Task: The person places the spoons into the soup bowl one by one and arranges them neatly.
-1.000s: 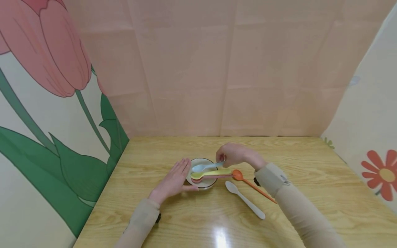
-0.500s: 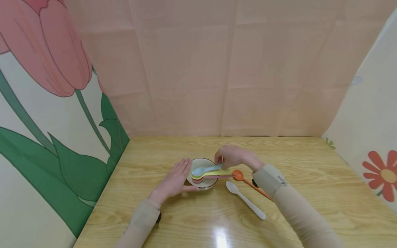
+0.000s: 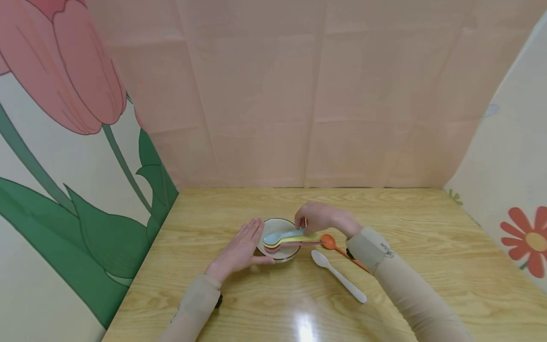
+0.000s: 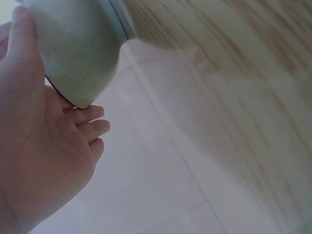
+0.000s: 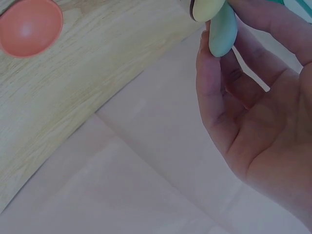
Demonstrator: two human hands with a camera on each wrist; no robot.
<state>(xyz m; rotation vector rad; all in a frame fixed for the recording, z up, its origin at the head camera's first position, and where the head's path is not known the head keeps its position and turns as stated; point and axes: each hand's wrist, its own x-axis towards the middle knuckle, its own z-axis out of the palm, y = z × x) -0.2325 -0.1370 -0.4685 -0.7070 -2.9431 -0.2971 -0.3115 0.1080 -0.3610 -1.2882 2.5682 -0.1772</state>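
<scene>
A small white bowl (image 3: pixel 281 223) with a dark rim stands mid-table. My left hand (image 3: pixel 237 251) rests against its left side, fingers straight and thumb stretched along the near side; the left wrist view shows the bowl (image 4: pixel 80 53) between thumb and fingers. My right hand (image 3: pixel 320 217) pinches the handle end of a light blue spoon (image 5: pixel 223 31) at the bowl's right. The blue spoon's head lies over a yellow spoon (image 3: pixel 314 237), with a pink spoon (image 3: pixel 309 243) beneath. All three spoon heads are inside the bowl, their handles pointing right.
Right of the bowl, an orange spoon (image 3: pixel 328 241) lies on the wooden table (image 3: pixel 239 304), partly hidden by the right sleeve. A white spoon (image 3: pixel 339 275) lies nearer. Behind the table hangs a pink cloth (image 3: pixel 273 118); patterned panels (image 3: pixel 107 228) flank both sides.
My right hand has moved slightly left and nearer, bringing the blue spoon over the yellow one and lining it up with it. The left hand and bowl have stayed put.
</scene>
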